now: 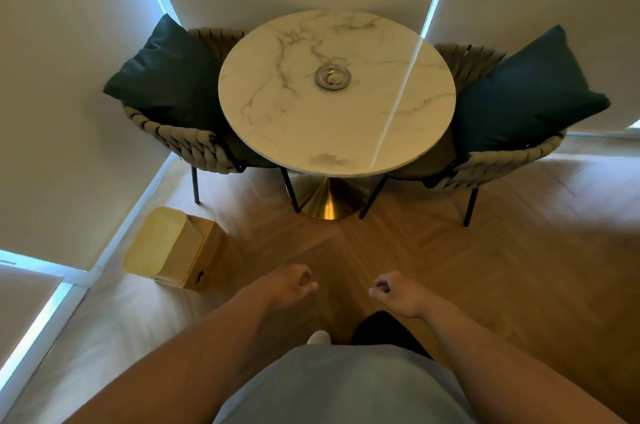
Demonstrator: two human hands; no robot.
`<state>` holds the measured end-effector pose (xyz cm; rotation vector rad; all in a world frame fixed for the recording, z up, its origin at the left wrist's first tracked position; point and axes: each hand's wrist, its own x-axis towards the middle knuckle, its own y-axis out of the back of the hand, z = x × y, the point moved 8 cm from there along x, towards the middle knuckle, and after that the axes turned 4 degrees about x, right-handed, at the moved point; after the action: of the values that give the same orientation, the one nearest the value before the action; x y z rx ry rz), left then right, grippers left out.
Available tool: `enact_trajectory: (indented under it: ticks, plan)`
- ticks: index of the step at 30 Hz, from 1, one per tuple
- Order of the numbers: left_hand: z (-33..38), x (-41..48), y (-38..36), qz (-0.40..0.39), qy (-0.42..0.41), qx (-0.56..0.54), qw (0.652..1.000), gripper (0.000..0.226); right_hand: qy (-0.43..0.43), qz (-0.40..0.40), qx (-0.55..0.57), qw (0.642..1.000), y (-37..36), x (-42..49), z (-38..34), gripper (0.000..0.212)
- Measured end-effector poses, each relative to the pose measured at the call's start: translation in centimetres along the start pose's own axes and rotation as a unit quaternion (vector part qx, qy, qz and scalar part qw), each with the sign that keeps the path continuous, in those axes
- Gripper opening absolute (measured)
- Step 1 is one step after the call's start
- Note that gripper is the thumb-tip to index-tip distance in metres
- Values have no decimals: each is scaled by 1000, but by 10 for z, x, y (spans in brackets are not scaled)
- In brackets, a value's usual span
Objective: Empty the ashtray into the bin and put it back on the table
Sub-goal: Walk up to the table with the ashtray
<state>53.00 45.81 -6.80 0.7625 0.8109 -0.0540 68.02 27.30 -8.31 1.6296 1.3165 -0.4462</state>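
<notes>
A round metal ashtray with pale debris in its middle sits near the centre of the round white marble table. A pale yellow bin with its lid closed stands on the floor to the left, near the wall. My left hand and my right hand hang low in front of me, well short of the table. Both have their fingers curled in loosely and hold nothing.
Two woven chairs flank the table, the left chair and the right chair, each with a dark teal cushion. The table stands on a gold cone base. Wooden herringbone floor lies between me and the table. Blinds cover the windows behind.
</notes>
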Motion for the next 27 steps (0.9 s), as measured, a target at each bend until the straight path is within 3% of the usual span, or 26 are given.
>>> enact_trajectory:
  ticks: [8,19,23,27]
  plan:
    - [2,48,50,-12,3,5,1000,46,18,-10,-19,1000,52,57,-32,35]
    - [30,167,162,-12,35,-12,999,45,44,-27,-67,996,183,165,-74,51]
    - [50,206,194,-11,42,-45,998,47,51,-36,-85,994,229,199,-91,37]
    - [64,237,223,-8,53,-57,997,47,49,-49,-103,992,266,226,-105,56]
